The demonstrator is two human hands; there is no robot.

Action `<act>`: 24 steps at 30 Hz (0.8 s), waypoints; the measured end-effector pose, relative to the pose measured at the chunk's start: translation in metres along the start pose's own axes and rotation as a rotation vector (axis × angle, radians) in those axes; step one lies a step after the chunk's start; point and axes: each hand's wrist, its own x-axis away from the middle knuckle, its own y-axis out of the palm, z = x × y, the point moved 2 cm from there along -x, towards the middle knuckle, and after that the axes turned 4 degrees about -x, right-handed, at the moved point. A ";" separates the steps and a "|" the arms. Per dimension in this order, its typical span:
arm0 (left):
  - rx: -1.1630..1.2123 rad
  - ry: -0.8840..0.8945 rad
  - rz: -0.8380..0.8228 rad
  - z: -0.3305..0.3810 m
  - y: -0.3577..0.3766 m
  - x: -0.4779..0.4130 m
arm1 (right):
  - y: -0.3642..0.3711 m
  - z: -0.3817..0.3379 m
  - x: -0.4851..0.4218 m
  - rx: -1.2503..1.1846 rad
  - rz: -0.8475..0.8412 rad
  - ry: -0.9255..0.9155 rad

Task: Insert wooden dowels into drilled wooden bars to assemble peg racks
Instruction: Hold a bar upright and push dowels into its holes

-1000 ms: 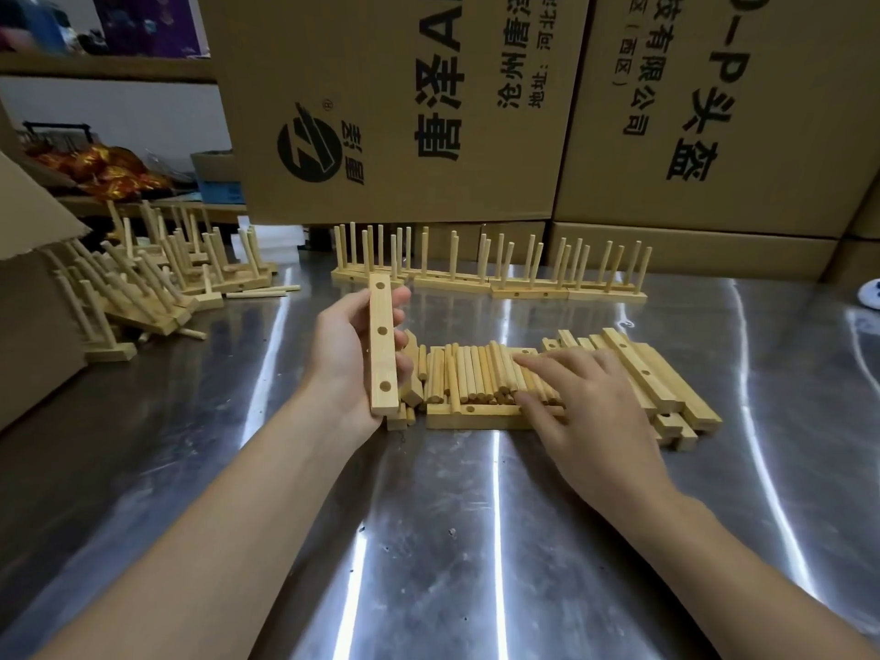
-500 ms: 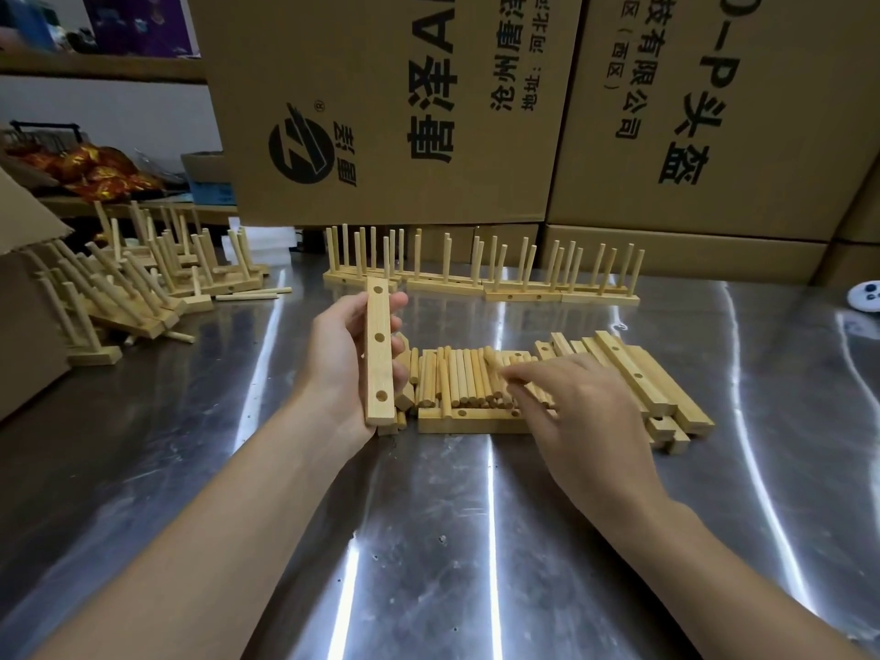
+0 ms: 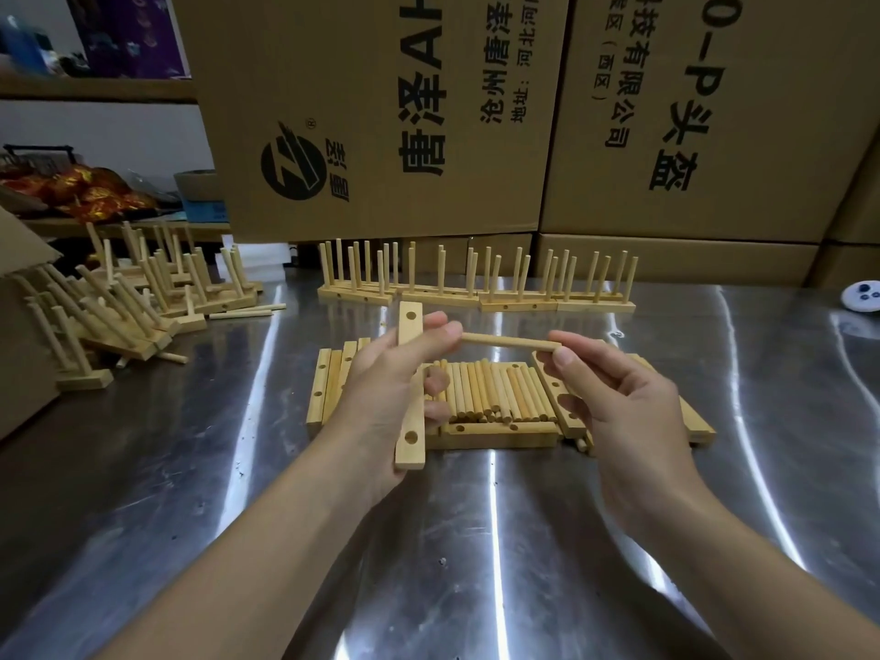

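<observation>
Steel table [image 3: 476, 554], glare streaks across it, both forearms coming in from the near edge.

Left hand [image 3: 381, 402]: fingers wrapped around a drilled bar [image 3: 409, 454], held roughly upright and off the table, hole face toward the camera. One hole is visible near the top end, one near the bottom; the middle is covered by fingers.

Right hand [image 3: 614, 407]: thumb and forefinger pinch the right end of one dowel [image 3: 509, 343]. The dowel lies about horizontal in the air between the hands. Its left end meets the left hand's fingertips beside the upper bar. Can't tell if the tip is in a hole.

Just behind the hands: loose dowels [image 3: 490, 393] lie side by side on the table, with a flat bar [image 3: 500, 433] along their near edge. Spare bars are stacked left [image 3: 328, 388] and right [image 3: 690, 412] of them.

Further back: a row of finished racks [image 3: 476, 292], pegs up, bars end to end. Far left: a heap of finished racks [image 3: 133, 307], tipped at mixed angles.

Back: printed cardboard boxes [image 3: 381, 111], stacked. Small white object [image 3: 862, 295] at the right edge; too small to identify.
</observation>
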 end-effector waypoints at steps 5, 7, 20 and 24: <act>-0.089 0.095 0.040 0.000 -0.005 -0.002 | 0.000 -0.005 0.001 0.020 -0.068 -0.057; -0.120 0.111 0.035 0.001 -0.006 -0.002 | 0.000 -0.008 0.002 0.057 -0.114 -0.107; -0.316 0.028 -0.194 -0.009 0.011 0.009 | 0.014 -0.015 0.019 0.545 -0.275 -0.409; -0.421 0.019 -0.249 -0.010 0.014 0.013 | 0.015 -0.023 0.022 0.632 -0.168 -0.559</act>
